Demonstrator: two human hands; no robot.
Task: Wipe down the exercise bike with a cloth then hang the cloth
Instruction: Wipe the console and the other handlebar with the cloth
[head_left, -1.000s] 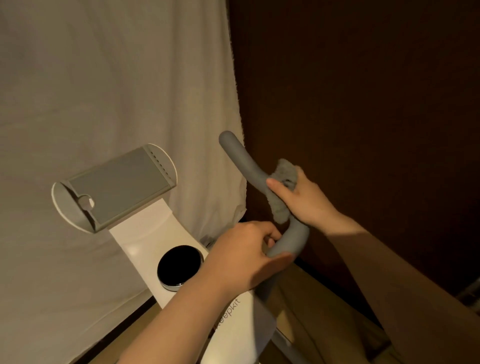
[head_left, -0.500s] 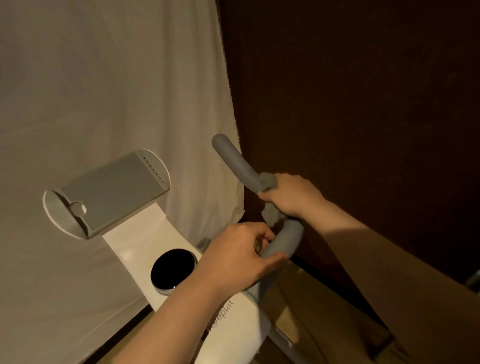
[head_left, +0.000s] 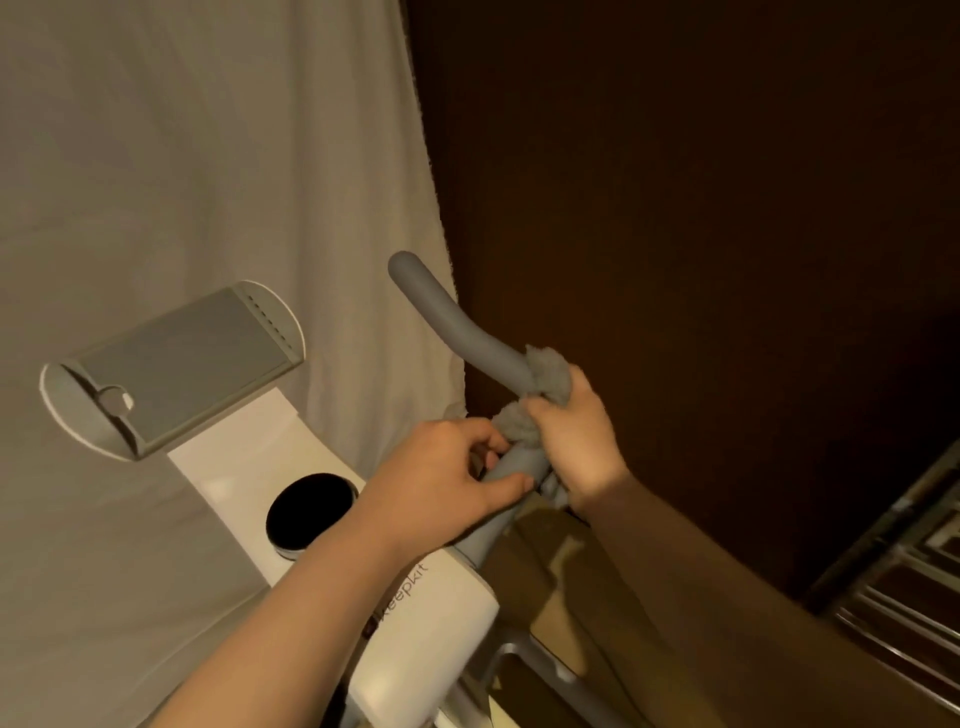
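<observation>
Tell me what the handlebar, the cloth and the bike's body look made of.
Handlebar: matte grey foam or rubber sleeve, no shine, probably soft.
Cloth: grey fluffy fabric, likely terry or microfibre, bunched with a fuzzy edge.
Bike's body: smooth white moulded plastic, faint sheen, printed lettering.

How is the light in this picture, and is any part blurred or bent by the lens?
Head view: dim, warm light; the pale curtain is the brightest area, the brown wall nearly black. Head view: the right forearm lies in shadow, while the left hand is better lit. Head view: the cloth on the grey handlebar looks soft, with little texture. Head view: the curtain edge bows, wide-angle distortion.
</observation>
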